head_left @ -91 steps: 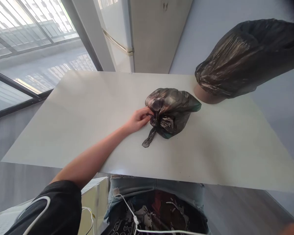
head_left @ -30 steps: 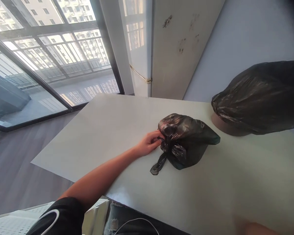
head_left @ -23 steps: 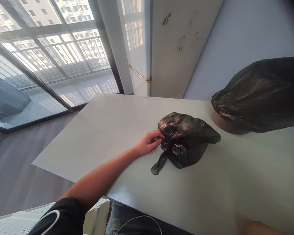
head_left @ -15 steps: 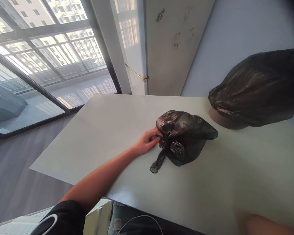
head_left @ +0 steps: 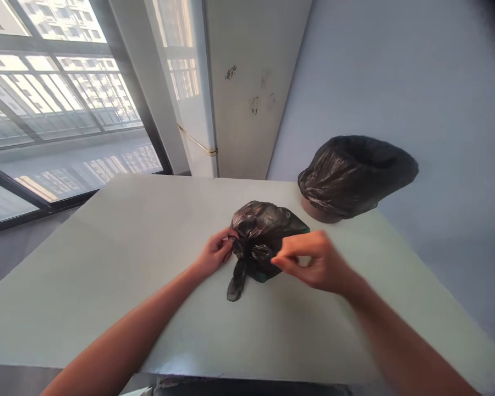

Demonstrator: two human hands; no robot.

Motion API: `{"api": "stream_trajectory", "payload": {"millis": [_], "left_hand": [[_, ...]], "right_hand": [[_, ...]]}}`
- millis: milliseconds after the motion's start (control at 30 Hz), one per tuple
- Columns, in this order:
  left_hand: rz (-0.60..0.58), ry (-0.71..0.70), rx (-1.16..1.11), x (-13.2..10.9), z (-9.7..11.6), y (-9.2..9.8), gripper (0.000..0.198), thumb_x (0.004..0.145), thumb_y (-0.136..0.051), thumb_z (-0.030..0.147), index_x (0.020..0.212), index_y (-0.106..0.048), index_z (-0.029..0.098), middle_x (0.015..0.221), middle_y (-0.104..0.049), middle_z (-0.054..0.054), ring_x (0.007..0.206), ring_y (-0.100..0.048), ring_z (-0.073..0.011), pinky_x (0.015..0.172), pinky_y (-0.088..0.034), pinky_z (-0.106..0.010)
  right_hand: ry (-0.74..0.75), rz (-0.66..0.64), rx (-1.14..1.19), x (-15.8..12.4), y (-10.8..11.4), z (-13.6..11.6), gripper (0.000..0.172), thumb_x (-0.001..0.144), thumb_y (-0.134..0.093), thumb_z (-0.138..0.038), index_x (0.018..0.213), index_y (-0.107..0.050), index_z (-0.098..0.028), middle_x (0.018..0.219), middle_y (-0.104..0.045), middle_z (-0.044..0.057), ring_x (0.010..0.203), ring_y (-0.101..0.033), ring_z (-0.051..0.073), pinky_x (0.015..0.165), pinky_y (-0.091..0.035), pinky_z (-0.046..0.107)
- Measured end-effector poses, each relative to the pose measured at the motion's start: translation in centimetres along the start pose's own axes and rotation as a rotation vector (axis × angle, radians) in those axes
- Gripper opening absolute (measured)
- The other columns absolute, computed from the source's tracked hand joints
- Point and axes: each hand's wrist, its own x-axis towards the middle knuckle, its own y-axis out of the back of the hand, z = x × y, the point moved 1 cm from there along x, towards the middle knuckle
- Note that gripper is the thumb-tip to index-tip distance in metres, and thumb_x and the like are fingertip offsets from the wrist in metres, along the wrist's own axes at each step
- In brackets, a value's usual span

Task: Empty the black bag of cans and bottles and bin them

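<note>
The pale, glossy worktop [head_left: 140, 220] spreads wide before me, with a plain bluish wall [head_left: 367, 71] beyond its right side. Past the far edge stands a tall, fridge-like cabinet [head_left: 247, 132], its side marked with dark stains; to the left, large glass panes [head_left: 58, 82] look out on a railing and buildings. Near the wall, on the worktop, sits a brownish container [head_left: 319, 212] with a black liner [head_left: 338, 181] draped over it, mouth upward. The bunched black bag [head_left: 268, 220] lies mid-worktop, its twisted tail toward me. My left grip [head_left: 214, 253] is pinched on its gathered plastic. My right grip [head_left: 315, 261] is curled in front of the bag's right side; I can't tell whether its fingertips meet or touch anything.
</note>
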Motion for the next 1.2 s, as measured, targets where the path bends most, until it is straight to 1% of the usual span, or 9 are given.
{"api": "stream_trajectory", "payload": {"millis": [167,233,333,500,667,867,967,1067,1200], "left_hand": [[0.074,0.003,-0.061,0.3,0.3,0.3,0.035,0.101,-0.063,0.054,0.099,-0.061,0.019,0.066,-0.05,0.006,0.045,-0.043,-0.0067,0.044,-0.033,-0.02],[0.108,-0.022,-0.033,0.5,0.6,0.8,0.036,0.099,-0.067,0.053,0.096,-0.064,0.018,0.07,-0.052,0.004,0.048,-0.044,-0.0065,0.046,-0.034,-0.02],[0.192,-0.038,-0.011,0.7,0.7,1.5,0.034,0.095,-0.072,0.051,0.093,-0.069,0.017,0.072,-0.051,0.003,0.051,-0.042,-0.0065,0.046,-0.032,-0.019],[0.342,-0.029,-0.128,1.0,1.1,2.6,0.031,0.09,-0.079,0.048,0.094,-0.07,0.018,0.071,-0.053,0.002,0.057,-0.045,-0.0088,0.051,-0.039,-0.018],[0.504,-0.088,-0.302,1.1,2.9,3.7,0.037,0.077,-0.091,0.047,0.091,-0.071,0.02,0.088,-0.062,-0.001,0.072,-0.056,-0.0114,0.061,-0.049,-0.019],[0.279,-0.056,-0.282,0.8,2.2,2.1,0.033,0.08,-0.089,0.044,0.091,-0.07,0.019,0.1,-0.06,-0.004,0.084,-0.058,-0.0147,0.065,-0.05,-0.021],[0.184,-0.039,-0.235,0.5,1.4,1.7,0.031,0.081,-0.089,0.041,0.092,-0.069,0.018,0.097,-0.057,-0.003,0.076,-0.055,-0.0116,0.06,-0.046,-0.019],[0.224,-0.038,-0.222,0.3,1.4,2.3,0.029,0.087,-0.083,0.042,0.094,-0.067,0.019,0.086,-0.056,0.0,0.058,-0.047,-0.0066,0.051,-0.039,-0.018],[0.358,-0.061,-0.192,0.4,2.0,3.6,0.029,0.088,-0.082,0.043,0.093,-0.065,0.019,0.071,-0.047,0.005,0.05,-0.039,-0.0047,0.047,-0.029,-0.017]], "right_hand": [[0.032,0.094,-0.176,-1.9,-4.0,4.6,0.031,0.101,-0.075,-0.04,0.124,-0.069,-0.021,0.111,-0.074,0.012,0.104,-0.068,0.031,0.091,-0.055,0.048],[-0.004,0.125,-0.163,-2.4,-4.4,6.4,0.019,0.106,-0.065,-0.031,0.123,-0.069,-0.022,0.106,-0.075,0.01,0.099,-0.067,0.029,0.088,-0.054,0.047],[-0.064,0.226,-0.078,-2.8,-3.4,7.7,0.02,0.107,-0.054,-0.019,0.112,-0.073,-0.024,0.09,-0.072,0.006,0.086,-0.063,0.025,0.081,-0.053,0.042],[-0.194,0.381,-0.027,-3.2,-1.7,8.4,0.025,0.107,-0.061,-0.037,0.125,-0.071,-0.024,0.1,-0.063,0.007,0.085,-0.06,0.023,0.078,-0.053,0.038],[-0.047,0.249,-0.185,-3.6,-1.1,9.1,0.025,0.106,-0.066,-0.044,0.099,-0.075,-0.023,0.083,-0.061,0.003,0.077,-0.058,0.021,0.081,-0.045,0.04],[0.019,0.174,-0.198,-2.8,-2.7,7.1,0.032,0.103,-0.069,-0.051,0.117,-0.07,-0.023,0.11,-0.071,0.009,0.098,-0.062,0.026,0.09,-0.044,0.044],[0.058,0.114,-0.297,-2.4,-4.2,6.4,0.017,0.11,-0.06,-0.034,0.117,-0.07,-0.023,0.106,-0.072,0.008,0.095,-0.06,0.025,0.085,-0.042,0.043],[0.029,0.172,-0.239,-2.4,-4.4,6.8,0.024,0.112,-0.048,-0.021,0.102,-0.07,-0.023,0.098,-0.072,0.006,0.089,-0.059,0.024,0.083,-0.04,0.042],[-0.152,0.329,0.016,-2.8,-3.3,8.2,0.024,0.112,-0.046,-0.03,0.099,-0.066,-0.024,0.097,-0.072,0.005,0.089,-0.063,0.023,0.085,-0.046,0.04]]}}
